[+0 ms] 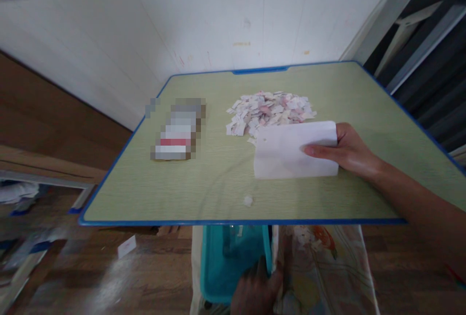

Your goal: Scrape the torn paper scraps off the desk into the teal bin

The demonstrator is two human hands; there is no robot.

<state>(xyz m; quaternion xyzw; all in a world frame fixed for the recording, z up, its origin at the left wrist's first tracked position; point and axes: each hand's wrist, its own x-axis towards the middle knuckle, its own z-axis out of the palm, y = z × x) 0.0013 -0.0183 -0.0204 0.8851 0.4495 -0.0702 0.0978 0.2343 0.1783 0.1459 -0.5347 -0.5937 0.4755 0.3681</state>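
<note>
Head view, from the left: a pixelated oblong item (178,130) lies on the green tabletop (127,198), well apart from the scraps, perhaps to keep it out of their way. Below the near edge sits a teal tub (204,266); the left hand (257,290) is at its right side, in shadow — I cannot tell whether it grips the rim. One loose scrap (248,201) lies near that edge. The pile of paper scraps (271,108) is heaped farther back, probably safer there from falling. Just in front, overlapping it in view, is the white sheet (284,152), pinched at its right end by the right hand (351,150) — thumb on the near face — which leaves most of its length free.
</note>
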